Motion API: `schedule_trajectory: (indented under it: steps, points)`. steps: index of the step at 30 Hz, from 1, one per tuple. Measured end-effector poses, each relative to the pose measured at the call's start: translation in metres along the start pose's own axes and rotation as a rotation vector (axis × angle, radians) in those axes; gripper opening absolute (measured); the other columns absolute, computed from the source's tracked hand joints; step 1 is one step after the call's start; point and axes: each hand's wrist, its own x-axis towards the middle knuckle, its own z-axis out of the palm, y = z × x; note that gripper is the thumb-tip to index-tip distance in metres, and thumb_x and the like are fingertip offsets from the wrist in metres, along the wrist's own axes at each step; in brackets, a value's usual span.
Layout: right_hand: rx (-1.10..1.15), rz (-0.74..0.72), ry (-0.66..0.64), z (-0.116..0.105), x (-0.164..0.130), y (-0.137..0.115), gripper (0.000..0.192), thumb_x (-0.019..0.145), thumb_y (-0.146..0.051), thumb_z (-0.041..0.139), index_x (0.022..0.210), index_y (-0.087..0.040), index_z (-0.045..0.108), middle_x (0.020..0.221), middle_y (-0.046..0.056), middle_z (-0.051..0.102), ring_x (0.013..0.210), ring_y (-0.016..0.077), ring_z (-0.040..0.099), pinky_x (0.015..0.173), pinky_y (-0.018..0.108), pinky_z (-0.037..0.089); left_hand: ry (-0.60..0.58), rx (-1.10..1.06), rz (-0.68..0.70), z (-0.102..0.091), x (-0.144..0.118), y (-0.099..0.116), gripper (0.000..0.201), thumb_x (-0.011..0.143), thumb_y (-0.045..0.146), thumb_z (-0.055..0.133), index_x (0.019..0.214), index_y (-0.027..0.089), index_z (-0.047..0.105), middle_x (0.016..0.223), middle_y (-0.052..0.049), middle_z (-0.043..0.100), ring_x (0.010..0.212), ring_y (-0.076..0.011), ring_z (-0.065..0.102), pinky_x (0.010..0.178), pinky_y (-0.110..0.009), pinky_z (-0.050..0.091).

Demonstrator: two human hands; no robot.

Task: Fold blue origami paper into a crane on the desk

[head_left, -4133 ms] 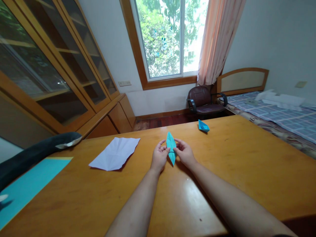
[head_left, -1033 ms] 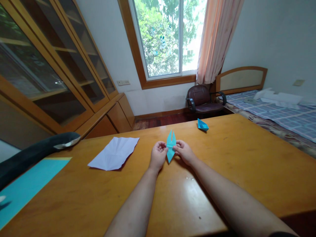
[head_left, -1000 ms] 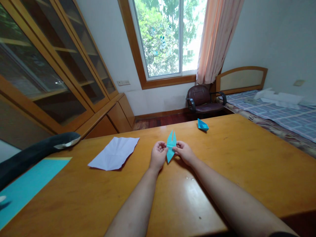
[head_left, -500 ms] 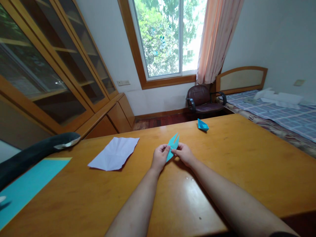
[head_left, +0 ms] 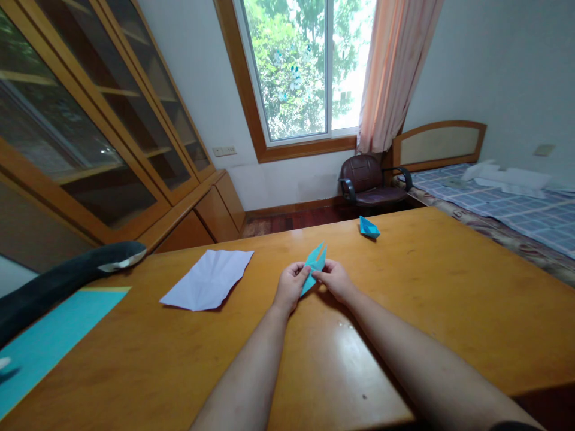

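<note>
We pinch the teal folded paper piece (head_left: 313, 267) between the left hand (head_left: 291, 287) and right hand (head_left: 335, 280), both closed on its lower half just above the wooden table (head_left: 449, 299), well short of the small blue paper boat (head_left: 369, 227); to work its two forked points cleanly, we judge the fingertips should stay close to the crease. Compared with one second ago, the piece has tilted rightward from upright.

Home bedroom, bed (head_left: 507, 206), curtained window (head_left: 309, 66), wooden cabinet (head_left: 103, 137)
</note>
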Motion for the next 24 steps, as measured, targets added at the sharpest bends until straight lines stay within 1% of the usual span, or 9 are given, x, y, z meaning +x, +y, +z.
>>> schedule_trajectory:
  steps: [3, 5, 7, 9, 11, 14, 16, 19, 24]
  points:
    - [0.012, -0.023, 0.053, -0.0008, 0.0009, 0.0013, 0.024, 0.056, -0.032, 0.080, 0.071, -0.017, 0.068, 0.068, 0.001, 0.067, 0.060, 0.0129, 0.055, 0.061, 0.026, 0.043, 0.031, 0.004, 0.025, -0.0001, 0.0023, -0.0053, 0.043, 0.058, 0.046, 0.081, 0.082, 0.016, 0.061, 0.070, 0.000, 0.067, 0.061, -0.0119, 0.058, 0.060, -0.022, 0.044]
    - [0.035, -0.022, 0.078, -0.0010, 0.0015, 0.0024, 0.025, 0.056, -0.032, 0.080, 0.071, -0.018, 0.068, 0.070, 0.001, 0.068, 0.062, 0.0139, 0.057, 0.063, 0.027, 0.045, 0.090, 0.073, 0.075, -0.0011, 0.0038, -0.0090, 0.040, 0.058, 0.045, 0.081, 0.074, 0.016, 0.059, 0.062, 0.003, 0.062, 0.057, -0.0100, 0.054, 0.057, -0.020, 0.041]
    - [0.057, -0.010, 0.081, -0.0010, 0.0019, 0.0033, 0.026, 0.055, -0.032, 0.081, 0.072, -0.018, 0.067, 0.072, 0.002, 0.069, 0.065, 0.0148, 0.059, 0.065, 0.027, 0.046, 0.120, 0.169, 0.114, -0.0021, 0.0046, -0.0109, 0.036, 0.061, 0.046, 0.079, 0.066, 0.015, 0.060, 0.058, 0.003, 0.059, 0.055, -0.0096, 0.052, 0.055, -0.020, 0.039]
    - [0.071, 0.003, 0.069, -0.0012, 0.0019, 0.0038, 0.028, 0.053, -0.032, 0.082, 0.072, -0.018, 0.067, 0.072, 0.002, 0.069, 0.064, 0.0147, 0.059, 0.065, 0.027, 0.047, 0.110, 0.222, 0.128, -0.0027, 0.0045, -0.0108, 0.034, 0.064, 0.046, 0.076, 0.064, 0.014, 0.064, 0.060, 0.001, 0.062, 0.057, -0.0109, 0.052, 0.056, -0.021, 0.040]
    - [0.088, 0.027, 0.058, -0.0018, 0.0018, 0.0041, 0.029, 0.053, -0.034, 0.083, 0.070, -0.018, 0.065, 0.067, 0.000, 0.067, 0.059, 0.0130, 0.057, 0.060, 0.026, 0.045, 0.085, 0.225, 0.128, -0.0029, 0.0039, -0.0098, 0.033, 0.066, 0.046, 0.075, 0.067, 0.014, 0.068, 0.064, -0.001, 0.065, 0.059, -0.0124, 0.054, 0.059, -0.023, 0.042]
    - [0.132, 0.066, 0.062, -0.0032, 0.0023, 0.0050, 0.034, 0.055, -0.042, 0.081, 0.070, -0.018, 0.063, 0.065, 0.000, 0.065, 0.055, 0.0119, 0.054, 0.056, 0.025, 0.043, 0.061, 0.238, 0.126, -0.0037, 0.0033, -0.0093, 0.032, 0.066, 0.045, 0.075, 0.067, 0.014, 0.069, 0.065, -0.002, 0.066, 0.060, -0.0129, 0.055, 0.060, -0.023, 0.042]
    - [0.138, 0.073, 0.089, -0.0039, 0.0029, 0.0060, 0.036, 0.056, -0.047, 0.080, 0.069, -0.018, 0.063, 0.064, 0.000, 0.065, 0.056, 0.0124, 0.055, 0.057, 0.026, 0.044, 0.048, 0.265, 0.119, -0.0048, 0.0034, -0.0100, 0.032, 0.066, 0.045, 0.075, 0.067, 0.014, 0.069, 0.064, -0.002, 0.065, 0.059, -0.0126, 0.054, 0.060, -0.023, 0.042]
    - [0.126, 0.059, 0.137, -0.0041, 0.0039, 0.0077, 0.037, 0.054, -0.049, 0.081, 0.067, -0.019, 0.062, 0.062, -0.001, 0.065, 0.055, 0.0125, 0.054, 0.058, 0.027, 0.045, 0.034, 0.289, 0.114, -0.0065, 0.0041, -0.0109, 0.032, 0.068, 0.044, 0.074, 0.067, 0.013, 0.067, 0.061, -0.001, 0.063, 0.057, -0.0115, 0.051, 0.057, -0.023, 0.040]
    - [0.146, 0.048, 0.167, -0.0021, 0.0035, 0.0082, 0.038, 0.053, -0.048, 0.081, 0.068, -0.018, 0.062, 0.065, 0.000, 0.065, 0.058, 0.0135, 0.055, 0.061, 0.028, 0.046, 0.066, 0.256, 0.115, -0.0056, 0.0039, -0.0085, 0.034, 0.064, 0.044, 0.076, 0.058, 0.015, 0.060, 0.054, 0.003, 0.055, 0.052, -0.0093, 0.045, 0.052, -0.021, 0.035]
